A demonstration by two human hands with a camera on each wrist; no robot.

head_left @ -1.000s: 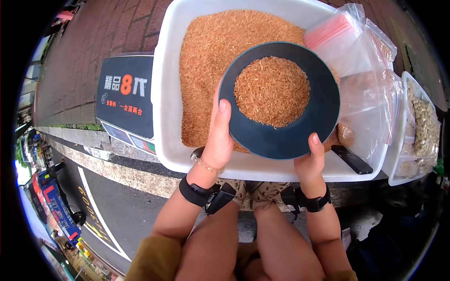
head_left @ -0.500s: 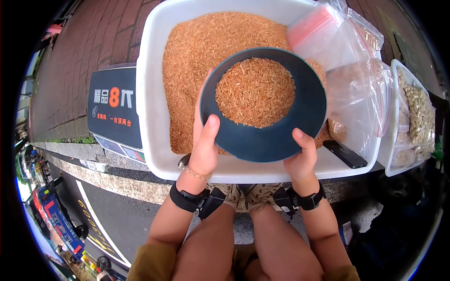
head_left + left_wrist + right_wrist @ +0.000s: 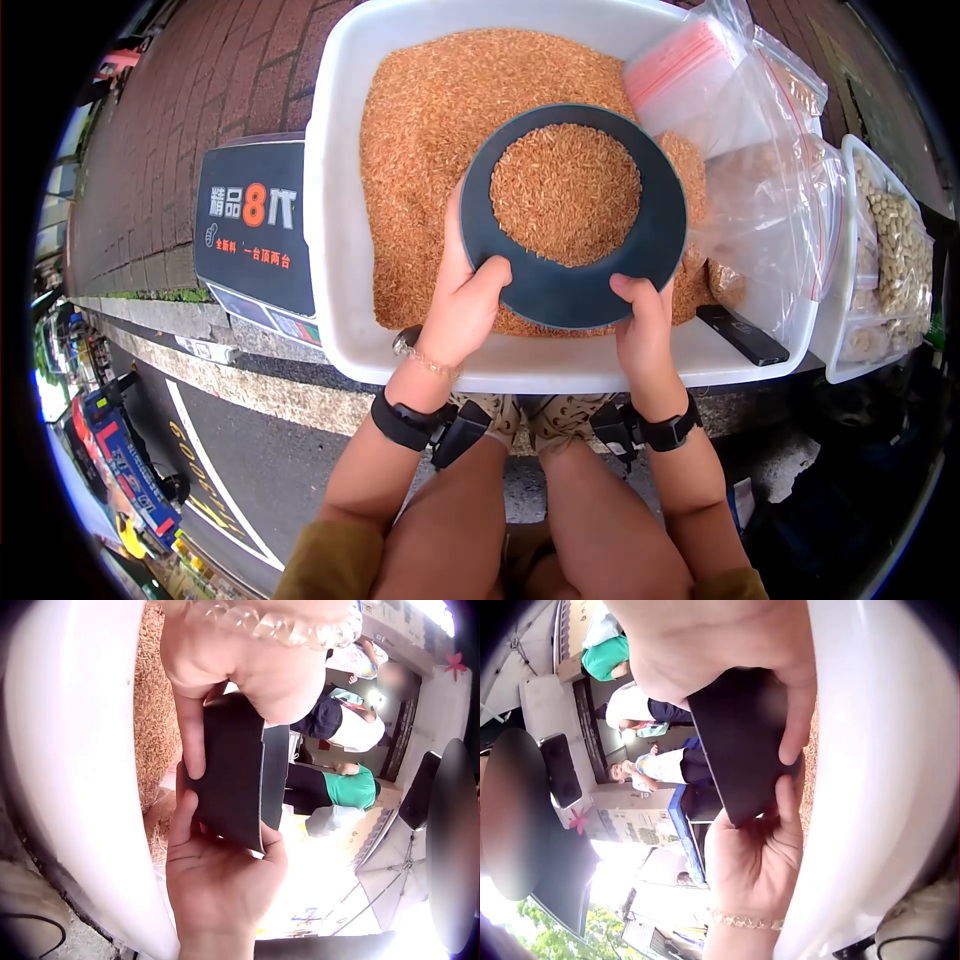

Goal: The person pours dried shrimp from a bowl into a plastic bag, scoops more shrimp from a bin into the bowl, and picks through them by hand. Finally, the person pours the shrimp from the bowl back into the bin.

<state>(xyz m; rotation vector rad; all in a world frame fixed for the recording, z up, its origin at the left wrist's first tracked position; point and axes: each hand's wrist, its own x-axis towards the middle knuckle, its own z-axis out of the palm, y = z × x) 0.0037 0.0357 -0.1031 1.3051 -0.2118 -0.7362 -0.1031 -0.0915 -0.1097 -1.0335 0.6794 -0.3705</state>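
A broad white tub [image 3: 332, 240], spread with reddish-brown grain [image 3: 425, 150], dominates a roadside scene, a person's forearms crossing its near edge. Clear plastic bags [image 3: 745, 135] crowd its right side. Over the grain, a round dark bowl [image 3: 560, 295] carries a mound of the same grain, heaped toward its far side, its right edge near the bags; open room lies between it and the tub's left wall. A smaller tray [image 3: 838, 362] of bagged pale nuts stands just outside on the right, a dark box [image 3: 252, 215] marked "8" on the left.

The left hand [image 3: 465, 310] and right hand [image 3: 646, 330] share the bowl — each grip narrowed onto its wall, thumb at the near rim, fingers against the outside. Smallest of all, a black device [image 3: 742, 335] rests at the tub's near right corner — partly beneath clear plastic.
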